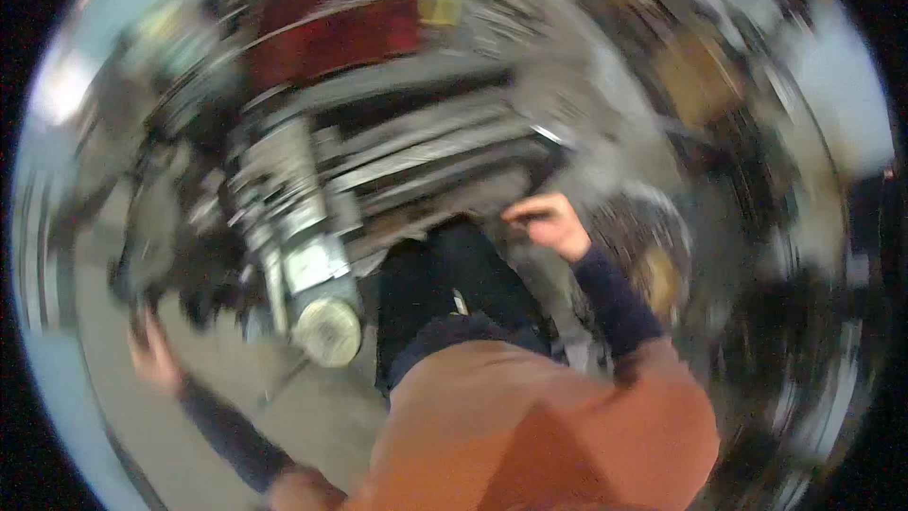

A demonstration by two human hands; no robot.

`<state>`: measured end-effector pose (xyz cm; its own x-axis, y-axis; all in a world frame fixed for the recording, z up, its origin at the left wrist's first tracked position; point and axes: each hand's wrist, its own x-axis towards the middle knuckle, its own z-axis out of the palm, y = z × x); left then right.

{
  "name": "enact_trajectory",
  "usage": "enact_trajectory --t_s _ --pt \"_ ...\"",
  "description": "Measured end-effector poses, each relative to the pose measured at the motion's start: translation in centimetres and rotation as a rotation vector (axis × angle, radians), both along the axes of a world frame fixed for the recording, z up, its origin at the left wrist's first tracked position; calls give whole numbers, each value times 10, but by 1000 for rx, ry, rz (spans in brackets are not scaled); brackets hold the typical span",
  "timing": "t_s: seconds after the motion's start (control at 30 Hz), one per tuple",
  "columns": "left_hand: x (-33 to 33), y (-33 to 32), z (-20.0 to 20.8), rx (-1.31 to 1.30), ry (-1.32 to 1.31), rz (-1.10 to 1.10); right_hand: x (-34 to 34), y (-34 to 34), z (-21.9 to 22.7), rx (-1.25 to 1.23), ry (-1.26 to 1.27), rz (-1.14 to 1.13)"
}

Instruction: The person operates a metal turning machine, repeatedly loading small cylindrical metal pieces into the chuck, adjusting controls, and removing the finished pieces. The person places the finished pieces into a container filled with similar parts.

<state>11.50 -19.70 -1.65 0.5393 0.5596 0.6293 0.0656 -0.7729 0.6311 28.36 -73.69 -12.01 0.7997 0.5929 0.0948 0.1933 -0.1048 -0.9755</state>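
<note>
The picture is smeared by motion. My right hand (553, 224) is held out in front of my dark trousers, to the right of a long grey metal machine (416, 156) with rail-like bars. Its fingers are bent together around a small dark patch that I cannot make out. Far out to the left is my left hand (159, 360), at the end of a stretched arm. A dark shape shows beside its fingers, which are too blurred to tell whether they grip it. The machine's near left end carries a pale round cap (326, 331).
A dark red box-like part (331, 28) rises behind the machine, with a small yellow piece (440, 9) beside it. A brown carton-like shape (700, 76) stands at the far right. A round heap of dark bits (643, 237) lies right of my right hand. Grey floor (331, 416) shows at lower left.
</note>
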Motion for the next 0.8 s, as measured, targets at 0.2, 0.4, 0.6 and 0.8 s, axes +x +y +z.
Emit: enact_trajectory --t_s 0.2,0.4,0.6,0.8 --pt "-99 21 -108 -221 350 104 -67 -173 19 -519 -51 -641" --pt "-68 23 -127 -480 244 8 -146 -279 -17 -777 76 -994" --pt "-51 23 -113 -505 249 -105 -142 -257 -77 -1076 -30 -967" --pt "-53 -18 -100 -476 253 -193 -127 -270 -109 -1177 120 -945"
